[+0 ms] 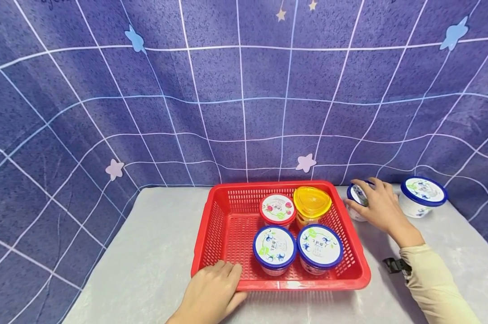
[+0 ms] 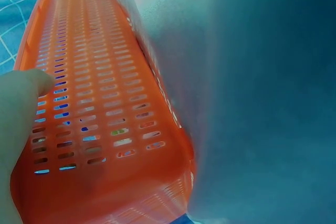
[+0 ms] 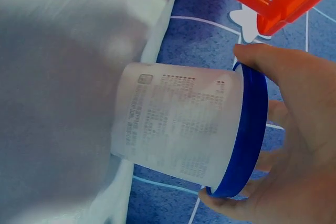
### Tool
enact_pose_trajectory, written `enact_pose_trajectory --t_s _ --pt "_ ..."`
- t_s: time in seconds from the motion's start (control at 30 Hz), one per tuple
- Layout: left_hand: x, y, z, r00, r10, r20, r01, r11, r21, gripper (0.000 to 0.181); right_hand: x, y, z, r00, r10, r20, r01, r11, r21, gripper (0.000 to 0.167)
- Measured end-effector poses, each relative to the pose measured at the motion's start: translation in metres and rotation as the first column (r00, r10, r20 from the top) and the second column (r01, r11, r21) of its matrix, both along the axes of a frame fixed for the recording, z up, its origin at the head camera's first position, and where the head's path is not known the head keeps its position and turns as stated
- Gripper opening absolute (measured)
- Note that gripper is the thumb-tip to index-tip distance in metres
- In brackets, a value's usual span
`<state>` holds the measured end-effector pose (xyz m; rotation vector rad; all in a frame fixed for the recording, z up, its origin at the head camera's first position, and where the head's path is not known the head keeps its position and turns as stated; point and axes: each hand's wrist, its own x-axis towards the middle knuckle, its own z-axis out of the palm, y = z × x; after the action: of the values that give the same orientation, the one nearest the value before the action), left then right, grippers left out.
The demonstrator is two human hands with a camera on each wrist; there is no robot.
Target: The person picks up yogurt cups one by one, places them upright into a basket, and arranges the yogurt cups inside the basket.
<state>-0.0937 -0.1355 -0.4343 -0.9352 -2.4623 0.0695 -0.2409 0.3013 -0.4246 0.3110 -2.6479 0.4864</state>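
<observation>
A red basket [image 1: 223,243] holds two blue-lidded tubs [image 1: 275,248], a red-lidded tub [image 1: 278,208] and a yellow-lidded container [image 1: 311,202]. My left hand [image 1: 213,290] grips the basket's near rim at the left; in the left wrist view its thumb [image 2: 39,82] lies against the outer side of the basket [image 2: 94,66]. Just right of the basket, my right hand [image 1: 379,204] holds a blue-lidded tub [image 1: 357,193] from above. The right wrist view shows the fingers of the hand [image 3: 294,129] around the blue lid, with the white tub [image 3: 178,121] upright on the table.
Another blue-lidded tub [image 1: 423,193] stands at the far right, beyond my right hand. Behind the grey-white table [image 1: 146,243] hangs a purple-blue curtain [image 1: 211,117] with a grid and stars. A dark band [image 1: 395,265] is at my right wrist.
</observation>
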Motion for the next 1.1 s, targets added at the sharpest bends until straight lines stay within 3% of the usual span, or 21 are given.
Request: enact_pose_trajectory --t_s 0.53,0.93,1.1 --pt "0.001 -0.001 -0.001 1.0 -0.003 -0.013 0.003 1.0 0.007 0.046 0.007 -0.004 0.017 1.0 0.009 -0.027 -0.009 1.0 -0.004 0.061" --pt "0.002 0.001 0.002 0.999 0.016 0.034 -0.015 1.0 -0.017 0.043 0.014 -0.009 0.03 0.998 0.021 -0.065 -0.021 1.0 -0.008 0.061" --pt "0.001 0.0 0.001 1.0 0.003 0.012 -0.003 1.0 -0.004 0.043 0.02 -0.015 0.041 0.994 0.025 -0.108 -0.026 1.0 -0.006 0.06"
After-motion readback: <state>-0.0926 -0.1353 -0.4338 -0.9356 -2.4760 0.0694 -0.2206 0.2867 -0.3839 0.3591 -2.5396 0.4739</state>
